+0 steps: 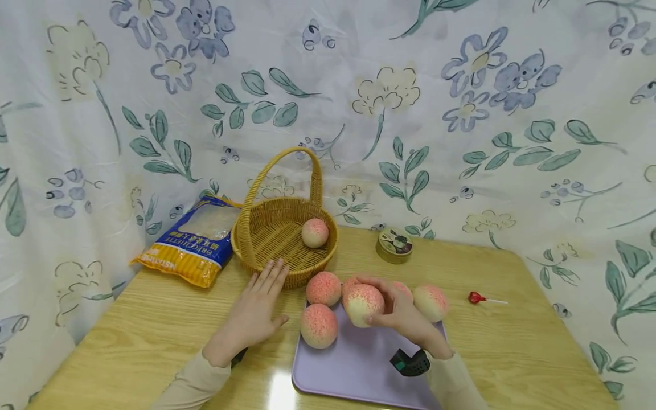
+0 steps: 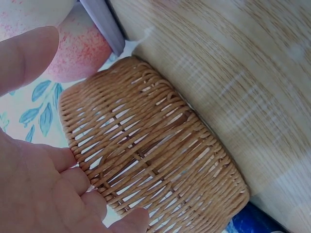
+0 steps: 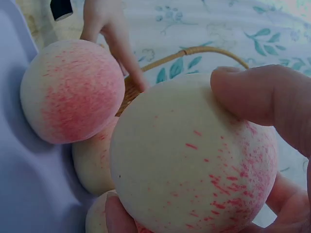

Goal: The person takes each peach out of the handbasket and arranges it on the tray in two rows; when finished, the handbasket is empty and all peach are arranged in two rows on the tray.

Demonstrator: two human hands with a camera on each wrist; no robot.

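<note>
My right hand holds a pink-and-cream peach over the lilac tray, thumb on one side and fingers round the other. The held peach fills much of the right wrist view. More peaches lie on the tray, among them a peach at its left side and another peach at the back right. My left hand reaches to the front of the wicker basket, its extended fingers at the rim and its thumb held apart. Inside the basket sits one peach.
Left of the basket leans a blue and orange pasta bag. Behind the tray stands a round tin. A red lollipop lies on the wooden table at the right. A floral curtain hangs behind everything.
</note>
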